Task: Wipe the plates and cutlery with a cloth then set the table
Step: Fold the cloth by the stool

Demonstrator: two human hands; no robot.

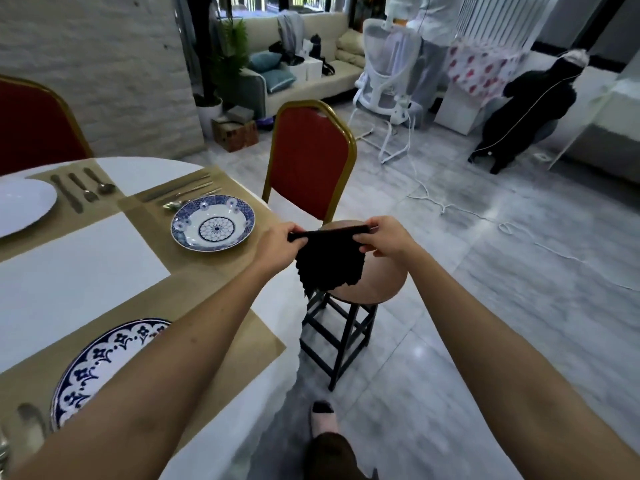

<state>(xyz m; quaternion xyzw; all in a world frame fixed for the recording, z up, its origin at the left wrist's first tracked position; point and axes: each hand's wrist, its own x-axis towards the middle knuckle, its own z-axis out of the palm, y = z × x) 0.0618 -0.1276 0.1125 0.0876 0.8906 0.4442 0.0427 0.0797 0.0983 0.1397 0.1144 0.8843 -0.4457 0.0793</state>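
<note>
A black cloth [329,268] hangs above a round wooden stool [381,278]. My left hand [277,242] pinches its top left corner and my right hand [389,239] pinches its top right corner, stretching the top edge flat. On the round white table [79,268] to the left, a blue patterned bowl-plate [213,223] sits on a tan placemat with cutlery [183,195] behind it. A white plate [20,206] lies at the far left with cutlery [83,190] beside it. A blue and white plate [104,365] lies near me, partly under my left forearm, with a spoon [29,427] at its left.
A red chair with a gold frame [311,164] stands at the table behind the stool; another red chair [31,126] is at the far left. A white cord [485,216] trails across the tiled floor. Two people, a white chair and a sofa are at the back.
</note>
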